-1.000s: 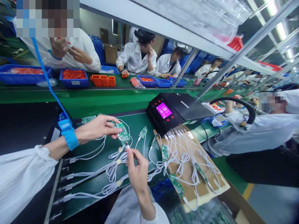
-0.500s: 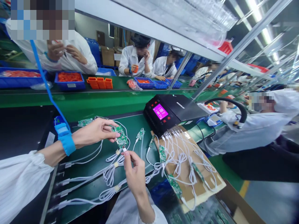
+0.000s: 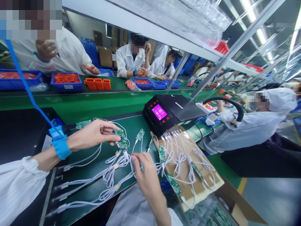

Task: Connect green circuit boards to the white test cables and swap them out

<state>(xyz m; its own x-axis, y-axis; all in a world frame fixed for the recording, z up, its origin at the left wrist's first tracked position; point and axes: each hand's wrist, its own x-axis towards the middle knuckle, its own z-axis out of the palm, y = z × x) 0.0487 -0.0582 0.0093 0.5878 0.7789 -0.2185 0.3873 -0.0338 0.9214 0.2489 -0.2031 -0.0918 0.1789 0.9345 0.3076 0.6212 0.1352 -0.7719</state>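
From the head camera, pinches a green circuit board (image 3: 122, 142) between thumb and fingers of the left hand (image 3: 100, 134), raised over the green table (image 3: 128, 122), with a white plug (image 3: 126, 155) at the board's lower end. Looks plugged in, though too small to tell how deep. Holds the right hand (image 3: 148, 174) just beside the plug, fingers bent and thumb tip close to the index fingertip; cannot tell whether pinching anything there or touching nothing. Could well lose the plug if only partly pushed in and then bumped or tugged. Could also drop or twist the board by gripping just the upper part with so few fingers, or mark the tiny parts by pressing the thumb too hard on the face. Might snag on the bundled white cords (image 3: 108, 192), looped close to both hands, and so drag along a second board (image 3: 140, 135) lying nearby on the table. Might likewise jerk the white leads (image 3: 181, 164) from the black box (image 3: 174, 105), crowded together over the cardboard (image 3: 187, 189). Wears a blue strap (image 3: 61, 147) on the left wrist; could catch the attached blue cord (image 3: 33, 98) with a wide swing of the arm.
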